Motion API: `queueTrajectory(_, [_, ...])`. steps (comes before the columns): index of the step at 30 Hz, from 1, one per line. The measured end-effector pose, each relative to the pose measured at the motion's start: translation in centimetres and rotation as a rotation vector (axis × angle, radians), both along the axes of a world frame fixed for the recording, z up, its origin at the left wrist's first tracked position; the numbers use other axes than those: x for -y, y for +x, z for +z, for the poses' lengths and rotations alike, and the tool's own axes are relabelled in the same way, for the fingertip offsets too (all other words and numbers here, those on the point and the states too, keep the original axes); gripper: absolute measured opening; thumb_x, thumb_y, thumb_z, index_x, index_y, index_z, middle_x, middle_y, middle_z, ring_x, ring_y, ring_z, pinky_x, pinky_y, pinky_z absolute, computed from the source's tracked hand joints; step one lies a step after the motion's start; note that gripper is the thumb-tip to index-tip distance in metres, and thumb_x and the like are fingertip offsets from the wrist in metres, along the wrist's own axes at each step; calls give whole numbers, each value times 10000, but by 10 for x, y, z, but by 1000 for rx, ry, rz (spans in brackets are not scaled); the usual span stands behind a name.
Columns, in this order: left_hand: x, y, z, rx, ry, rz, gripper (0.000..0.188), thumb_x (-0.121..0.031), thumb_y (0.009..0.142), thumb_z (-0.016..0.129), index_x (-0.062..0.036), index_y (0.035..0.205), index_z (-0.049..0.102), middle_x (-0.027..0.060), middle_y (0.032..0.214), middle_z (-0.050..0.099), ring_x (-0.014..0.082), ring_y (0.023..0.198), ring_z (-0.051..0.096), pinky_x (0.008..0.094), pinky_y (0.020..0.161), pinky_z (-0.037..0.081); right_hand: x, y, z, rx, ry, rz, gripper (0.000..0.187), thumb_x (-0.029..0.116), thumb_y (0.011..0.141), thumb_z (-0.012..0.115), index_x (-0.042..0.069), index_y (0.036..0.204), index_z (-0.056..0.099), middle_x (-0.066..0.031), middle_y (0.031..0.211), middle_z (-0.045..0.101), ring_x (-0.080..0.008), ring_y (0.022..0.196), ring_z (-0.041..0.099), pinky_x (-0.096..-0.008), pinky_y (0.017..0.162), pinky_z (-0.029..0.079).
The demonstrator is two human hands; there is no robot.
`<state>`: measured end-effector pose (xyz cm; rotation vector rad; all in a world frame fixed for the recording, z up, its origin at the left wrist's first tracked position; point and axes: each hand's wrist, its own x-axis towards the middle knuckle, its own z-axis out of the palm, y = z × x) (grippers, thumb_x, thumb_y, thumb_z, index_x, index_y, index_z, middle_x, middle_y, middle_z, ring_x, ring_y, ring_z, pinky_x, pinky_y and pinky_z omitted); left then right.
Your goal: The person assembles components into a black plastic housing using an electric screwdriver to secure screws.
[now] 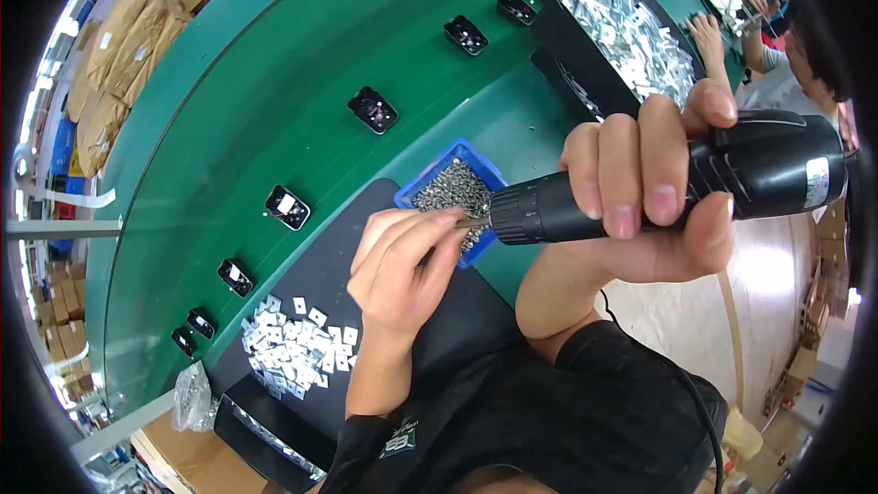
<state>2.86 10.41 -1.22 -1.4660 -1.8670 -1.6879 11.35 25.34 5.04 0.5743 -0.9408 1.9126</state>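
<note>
My right hand [654,178] grips a black electric screwdriver [732,174] held sideways, its tip pointing left. My left hand [402,261] pinches a small screw at the driver's tip [471,220], fingers closed around it. Both hands hover over a blue tray [462,154] filled with small silver screws. Below lies a black mat [338,220] with a pile of small square metal plates [293,343].
Several small black parts [373,110] ride in a row along the green conveyor belt [274,73]. A black bin of metal plates [626,32] stands at the upper right. Another person's hands [709,37] work further along. Cardboard boxes are stacked at left.
</note>
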Motion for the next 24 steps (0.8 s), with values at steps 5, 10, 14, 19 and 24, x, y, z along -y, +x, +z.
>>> queueTrajectory(5, [-6,-15,15,-124,-70,182,397,-80,631,816,8,966,621,118,899,685,210,769,643,294,668,509,4,-16,4,26,27,-63,494,232,890,566,45,1299,364,-20,786,507,-123,606,492,-287,597,401])
queueTrajectory(10, [28,19,18,-145,160,-501,495,-294,816,698,-10,1186,533,208,1157,598,265,995,604,355,788,519,-8,-5,2,90,-6,-248,521,222,865,582,-10,1278,366,-31,727,497,-137,557,494,-285,561,427])
queueTrajectory(14, [-4,82,63,-10,-267,-1292,695,-510,893,509,30,1322,425,291,1313,448,378,1103,537,416,878,468,10,-20,17,171,-88,-331,456,107,774,573,-68,1160,405,-61,617,484,-134,449,466,-280,446,434])
queueTrajectory(19, [-45,135,78,40,-403,-1554,842,-558,854,520,34,1407,290,310,1414,288,442,1222,404,465,978,369,2,14,22,105,-54,-344,476,111,766,599,-61,1163,400,-58,635,489,-133,458,476,-280,452,435])
queueTrajectory(24, [-65,165,117,15,-655,-1734,761,-401,776,643,48,1331,377,262,1180,522,378,1053,550,422,879,446,0,24,21,-140,35,-190,494,167,875,573,-7,1285,361,-41,751,488,-146,610,519,-303,582,432])
